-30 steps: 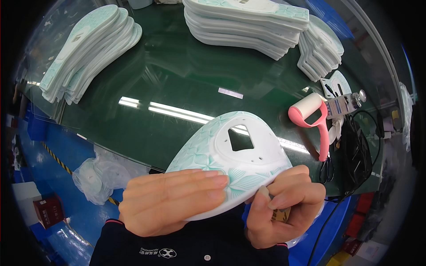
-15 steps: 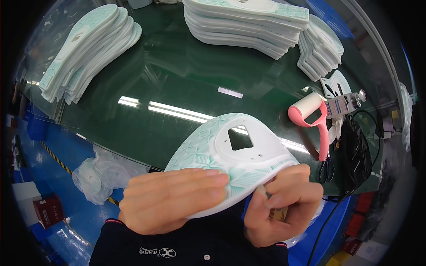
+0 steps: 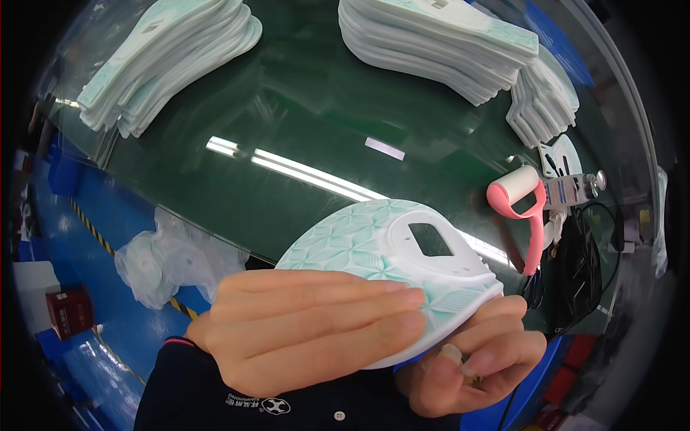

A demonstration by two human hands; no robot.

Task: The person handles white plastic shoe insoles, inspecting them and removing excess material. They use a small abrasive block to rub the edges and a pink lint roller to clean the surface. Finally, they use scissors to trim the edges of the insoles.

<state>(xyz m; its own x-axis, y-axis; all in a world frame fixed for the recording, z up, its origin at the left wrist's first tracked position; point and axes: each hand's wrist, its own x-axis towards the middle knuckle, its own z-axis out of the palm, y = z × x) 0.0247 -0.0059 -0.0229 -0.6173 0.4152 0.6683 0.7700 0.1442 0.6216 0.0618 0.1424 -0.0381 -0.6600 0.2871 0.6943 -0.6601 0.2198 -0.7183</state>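
Note:
A white moulded plastic panel with a pale green leaf pattern is held tilted at the table's near edge. Its rounded end has a raised rim round a square cut-out. My left hand grips it, fingers straight and together across the patterned face; the thumb is hidden. Right beside the panel's near-right edge is my right hand, fingers curled, with thumb and fingertip pinched. Something small may be in that pinch, but it is too hidden to name.
Similar panels stand in stacks at far left, far middle and far right. On the right lie a pink-handled lint roller, a clear bottle and a black bag. Crumpled clear plastic sits beyond the table's left edge.
Both hands and the panel appear shifted right and slightly lower in the view. The left fingers reach further across the panel. The table items have shifted too, as the view turned.

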